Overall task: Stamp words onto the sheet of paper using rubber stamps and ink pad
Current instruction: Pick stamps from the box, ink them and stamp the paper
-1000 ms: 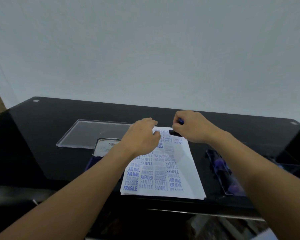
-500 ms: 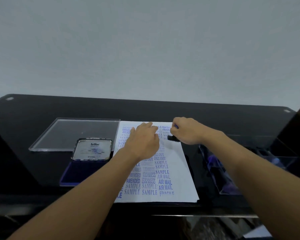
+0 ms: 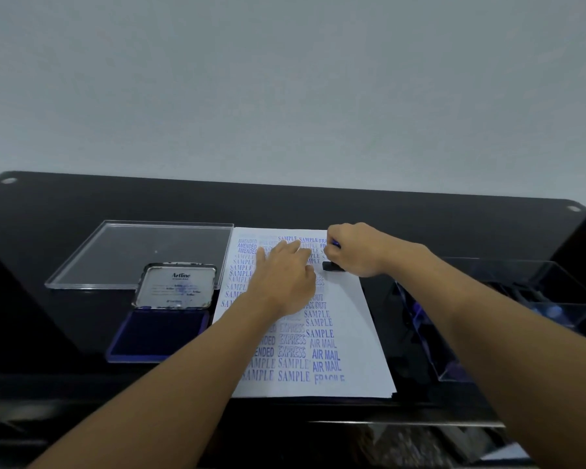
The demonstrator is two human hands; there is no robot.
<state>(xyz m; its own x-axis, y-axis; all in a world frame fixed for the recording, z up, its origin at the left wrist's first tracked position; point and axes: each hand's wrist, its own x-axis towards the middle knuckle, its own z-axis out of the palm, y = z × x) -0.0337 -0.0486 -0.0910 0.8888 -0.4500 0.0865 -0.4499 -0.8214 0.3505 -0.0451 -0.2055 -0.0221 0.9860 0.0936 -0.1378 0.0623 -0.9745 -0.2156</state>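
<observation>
Soft, even, dimmish light; wide-angle bending at edges; glossy black table (image 3: 420, 218) reflects faintly.

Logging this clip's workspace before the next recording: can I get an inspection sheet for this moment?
Surface: glossy black table.
Job's things: sheet of paper bearing blue stamped words; rubber stamp on its upper right; ink pad open at left.
Clutter: clear flat tray behind the pad; clear box at right.
Hands: left hand flat on the paper; right hand grips the stamp.
Cables: nothing seen.
Surroundings: plain grey wall.
</observation>
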